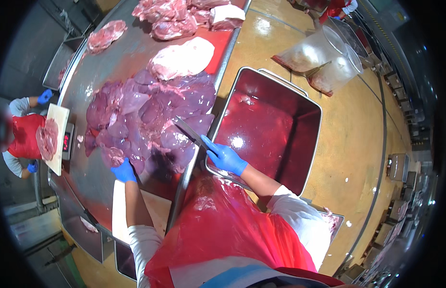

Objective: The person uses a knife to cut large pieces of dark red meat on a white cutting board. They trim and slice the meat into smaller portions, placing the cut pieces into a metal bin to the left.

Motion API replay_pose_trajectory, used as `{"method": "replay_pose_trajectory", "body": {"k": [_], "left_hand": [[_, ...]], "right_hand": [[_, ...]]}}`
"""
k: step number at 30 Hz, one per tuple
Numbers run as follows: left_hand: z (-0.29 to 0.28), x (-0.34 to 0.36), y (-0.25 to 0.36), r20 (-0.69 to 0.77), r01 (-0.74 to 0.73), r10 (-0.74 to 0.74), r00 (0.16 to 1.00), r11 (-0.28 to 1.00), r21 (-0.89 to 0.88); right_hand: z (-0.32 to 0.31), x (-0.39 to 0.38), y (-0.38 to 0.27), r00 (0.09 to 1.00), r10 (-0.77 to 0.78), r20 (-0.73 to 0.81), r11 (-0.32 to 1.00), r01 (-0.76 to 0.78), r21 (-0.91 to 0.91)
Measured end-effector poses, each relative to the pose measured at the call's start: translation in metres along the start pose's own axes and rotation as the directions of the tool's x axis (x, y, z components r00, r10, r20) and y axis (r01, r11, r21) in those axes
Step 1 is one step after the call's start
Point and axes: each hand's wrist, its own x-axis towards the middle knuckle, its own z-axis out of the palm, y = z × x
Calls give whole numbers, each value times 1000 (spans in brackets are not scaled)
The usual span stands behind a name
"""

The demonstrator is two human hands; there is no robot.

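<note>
The right hand [225,157] is clamped on a knife [190,132] over the liver pile [146,115], whose near edge the left hand's [124,171] fingers press, closed together.

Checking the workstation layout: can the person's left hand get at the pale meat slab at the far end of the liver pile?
Probably yes: left hand rests at the liver pile; nothing blocks the slab.

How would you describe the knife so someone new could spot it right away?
Find the steel table heaped with dark purple liver. At its near right edge, the right hand in a blue glove grips the knife. Its flat grey blade lies over the liver, the only straight metal thing among soft meat.
</note>
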Motion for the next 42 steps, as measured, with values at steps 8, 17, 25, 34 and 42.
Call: {"method": "replay_pose_trajectory", "body": {"k": [8,17,25,34,42], "left_hand": [[-44,-23,26,367,326,1,930,458,-827],[-181,-49,-33,334,28,434,837,576,-817],[-216,-62,-225,715,593,25,699,538,-599],[-205,-134,-266,343,397,-261,902,812,-428],[-210,-133,-231,17,364,-397,918,821,-441]], "right_hand": [[3,-13,-5,1000,11,-1,999,-11,34],[34,-2,-37,993,-50,111,999,48,24],[75,-4,-79,893,-110,436,985,157,-73],[146,2,-161,579,-256,774,785,591,-183],[294,46,-269,511,-232,827,580,756,-304]]}}
